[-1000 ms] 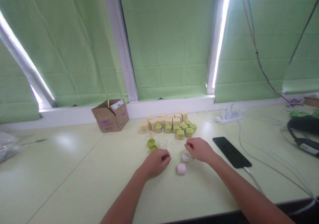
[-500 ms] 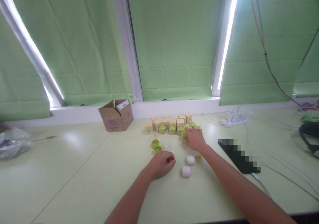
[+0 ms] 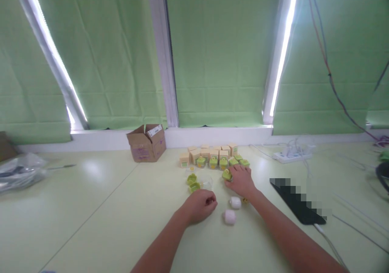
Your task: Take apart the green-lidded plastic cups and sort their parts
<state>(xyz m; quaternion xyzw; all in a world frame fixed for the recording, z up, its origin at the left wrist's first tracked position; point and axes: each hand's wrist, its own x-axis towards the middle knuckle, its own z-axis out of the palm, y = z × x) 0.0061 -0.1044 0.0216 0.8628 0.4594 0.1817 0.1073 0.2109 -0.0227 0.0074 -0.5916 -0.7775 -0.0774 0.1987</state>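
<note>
Two bare hands are reaching over a pale surface (image 3: 100, 232), both forearms running off the bottom edge. The right hand (image 3: 240, 180) is pinching a small green-lidded jar (image 3: 227, 175) between thumb and fingers, just in front of the other green-lidded jars (image 3: 213, 162); the hand is hiding the jar's right side. The left hand (image 3: 200, 205) is resting nearer the viewer, its fingers curling inward; whether they are pinching anything, I cannot tell. Just beyond it, two green cups (image 3: 192, 179) are sitting beside a clear container (image 3: 207, 182), whose outline is hard to make out. Two whitish pieces (image 3: 235, 203) are lying between the hands, while a yellow bit (image 3: 244, 200) is showing partly behind the right wrist. Small cream boxes (image 3: 205, 153) are standing behind the jars, overlapping one another. Blocky pixels are blurring a dark phone (image 3: 293, 200) at right, and a plastic bag (image 3: 22, 171) is being cut off at left.
</note>
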